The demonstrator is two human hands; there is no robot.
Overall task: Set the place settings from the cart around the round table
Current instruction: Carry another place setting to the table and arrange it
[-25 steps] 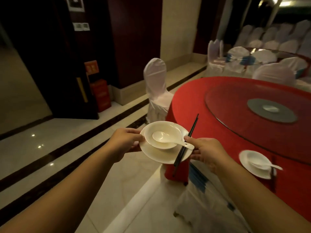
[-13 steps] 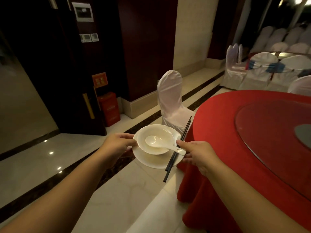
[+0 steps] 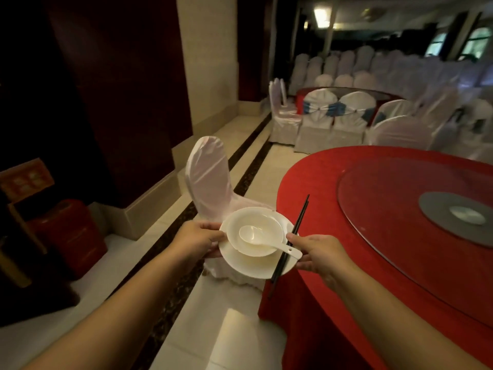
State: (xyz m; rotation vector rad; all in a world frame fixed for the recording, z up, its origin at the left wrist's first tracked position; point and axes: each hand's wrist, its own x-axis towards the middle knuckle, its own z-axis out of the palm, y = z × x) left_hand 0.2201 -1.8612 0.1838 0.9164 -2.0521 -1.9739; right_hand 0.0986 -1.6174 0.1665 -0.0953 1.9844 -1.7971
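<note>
I carry one place setting in both hands at the left edge of the round red table (image 3: 314, 182). A white plate (image 3: 250, 267) bears a white bowl (image 3: 253, 228), and a white spoon (image 3: 262, 240) lies in the bowl with its handle toward the right. Black chopsticks (image 3: 293, 233) lie across the plate's right rim, pointing up and to the right. My left hand (image 3: 198, 240) grips the plate's left rim. On the right rim, my right hand (image 3: 321, 253) holds the plate together with the chopsticks and the spoon handle.
A glass turntable (image 3: 386, 188) covers the table's middle. A white-covered chair (image 3: 210, 180) stands just left of the table, behind the plate. More covered chairs (image 3: 330, 116) and another red table stand at the back. A red bin (image 3: 66, 236) sits by the dark wall at left.
I have walked further along the table's edge with the setting. The chair now sits right behind the plate. The earlier setting on the table has left the view.
</note>
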